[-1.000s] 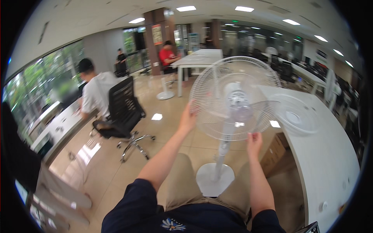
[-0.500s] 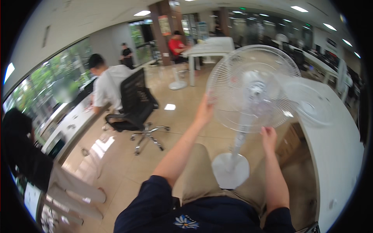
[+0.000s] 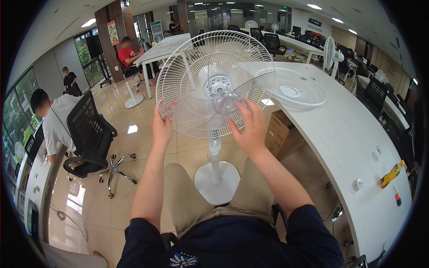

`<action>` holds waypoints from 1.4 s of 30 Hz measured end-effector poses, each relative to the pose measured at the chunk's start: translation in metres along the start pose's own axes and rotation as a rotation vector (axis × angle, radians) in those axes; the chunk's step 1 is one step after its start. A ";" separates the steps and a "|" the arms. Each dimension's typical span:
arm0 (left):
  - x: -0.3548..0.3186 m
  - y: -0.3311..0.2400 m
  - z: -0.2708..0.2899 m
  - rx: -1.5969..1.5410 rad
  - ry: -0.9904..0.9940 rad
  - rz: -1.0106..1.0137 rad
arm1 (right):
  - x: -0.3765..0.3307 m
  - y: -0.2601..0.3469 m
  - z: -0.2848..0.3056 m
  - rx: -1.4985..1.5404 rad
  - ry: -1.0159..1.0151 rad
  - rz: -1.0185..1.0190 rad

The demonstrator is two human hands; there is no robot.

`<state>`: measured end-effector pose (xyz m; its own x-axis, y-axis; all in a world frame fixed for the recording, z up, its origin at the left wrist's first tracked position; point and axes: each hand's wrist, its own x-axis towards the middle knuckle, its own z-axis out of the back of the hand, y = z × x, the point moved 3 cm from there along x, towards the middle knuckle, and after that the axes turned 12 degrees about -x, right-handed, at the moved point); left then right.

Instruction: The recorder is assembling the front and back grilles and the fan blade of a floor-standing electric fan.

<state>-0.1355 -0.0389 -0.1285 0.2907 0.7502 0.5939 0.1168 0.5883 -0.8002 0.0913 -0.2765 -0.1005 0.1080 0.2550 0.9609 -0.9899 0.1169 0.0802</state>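
A white stand fan stands on its round base [image 3: 205,185] between my knees, with its wire back grille [image 3: 183,80] facing me. A clear plastic fan blade [image 3: 263,82] with a round hub [image 3: 227,103] sits in front of the grille's middle. My left hand [image 3: 161,129] grips the grille's lower left rim. Beside the hub is my right hand [image 3: 251,131], its fingers spread and curved; the fingertips are close to the hub, and I cannot tell whether they touch it. The loose front grille [image 3: 313,96] lies on the white table to the right.
On the curved white table [image 3: 339,147] at my right are a yellow bottle [image 3: 392,174], a small white round part [image 3: 358,184] and a screwdriver [image 3: 397,197]. A cardboard box [image 3: 281,131] stands below it. An office chair [image 3: 91,129] and a seated person [image 3: 60,118] are at left.
My view has swung right. My right hand has gone from the grille's lower rim up to the blade hub, its fingers spreading. My left hand stays on the rim.
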 end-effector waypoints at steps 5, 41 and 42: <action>0.001 0.003 0.001 -0.029 -0.024 -0.213 | 0.021 0.005 -0.022 -0.110 0.039 0.178; -0.041 0.063 -0.014 -0.382 -0.065 0.108 | 0.000 -0.025 -0.052 0.110 0.219 -0.107; -0.054 0.073 -0.029 -0.379 -0.106 0.209 | -0.014 -0.042 -0.038 0.096 0.183 -0.094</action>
<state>-0.1148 -0.0450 -0.2216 0.2488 0.8796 0.4054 0.4111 0.2831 -0.8665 0.1346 -0.2491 -0.1277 0.2064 0.4183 0.8845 -0.9779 0.0584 0.2006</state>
